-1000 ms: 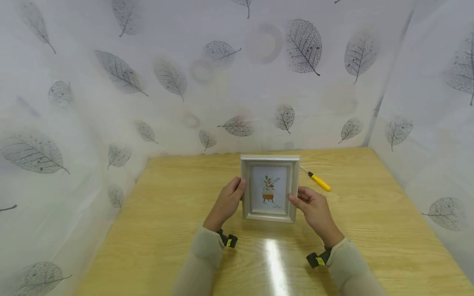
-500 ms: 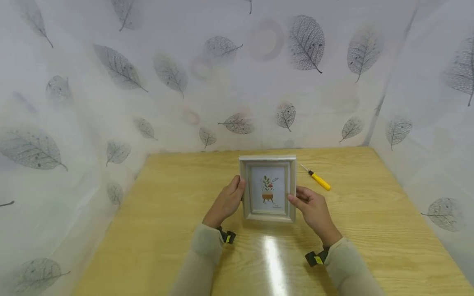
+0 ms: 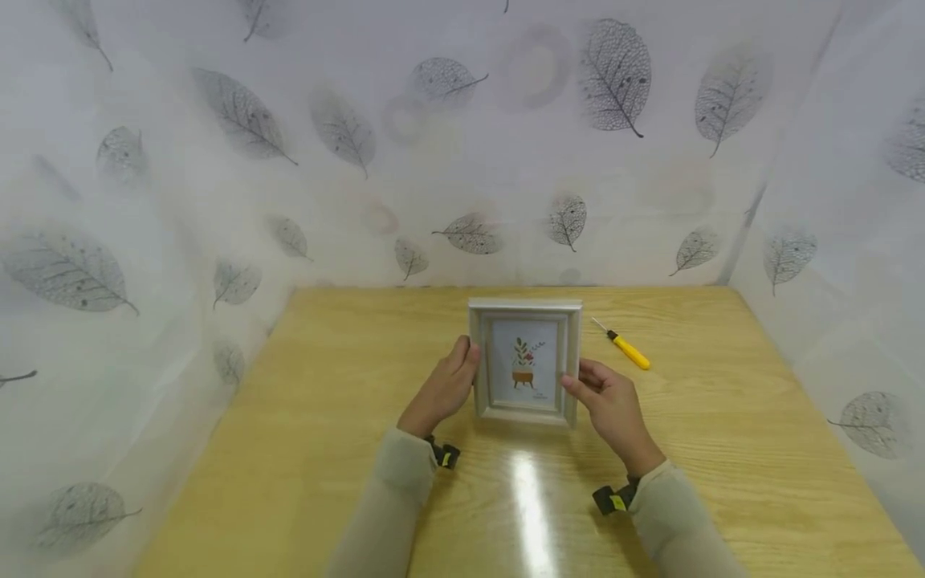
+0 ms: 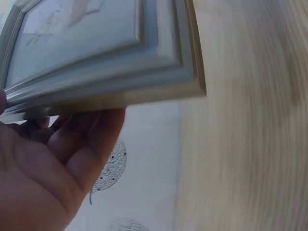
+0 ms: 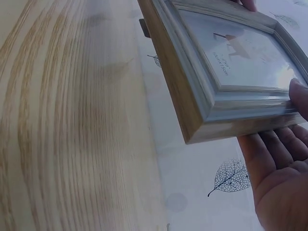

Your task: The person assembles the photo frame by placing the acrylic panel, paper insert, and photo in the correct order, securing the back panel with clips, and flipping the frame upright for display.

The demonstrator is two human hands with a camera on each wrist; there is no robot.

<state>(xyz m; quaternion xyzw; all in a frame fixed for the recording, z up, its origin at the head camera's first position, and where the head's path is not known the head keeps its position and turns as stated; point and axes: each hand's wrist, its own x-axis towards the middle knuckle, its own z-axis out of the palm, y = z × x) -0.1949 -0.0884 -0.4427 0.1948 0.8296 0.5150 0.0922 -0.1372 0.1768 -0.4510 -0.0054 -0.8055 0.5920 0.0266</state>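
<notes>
A silvery picture frame [image 3: 523,417] is held upright above the table, its front with a print of a potted plant turned toward me. My left hand [image 3: 444,391] grips its left side, thumb at the front edge and fingers behind. On the opposite side my right hand [image 3: 613,411] pinches the frame, with the thumb over the front border. Both wrist views show the fingers reaching behind the frame, where their tips are hidden. In the right wrist view small lettering marks the print [image 5: 240,53].
A screwdriver [image 3: 630,351] with a yellow handle lies on the wooden table [image 3: 325,449], right of the frame. Behind and at both sides stand white walls [image 3: 506,144] patterned with grey leaves. A bright light reflection crosses the table in front.
The head view has shifted slightly, so the walls and screwdriver appear a little displaced. Both hands keep their hold on the picture frame, which stays nearly in place.
</notes>
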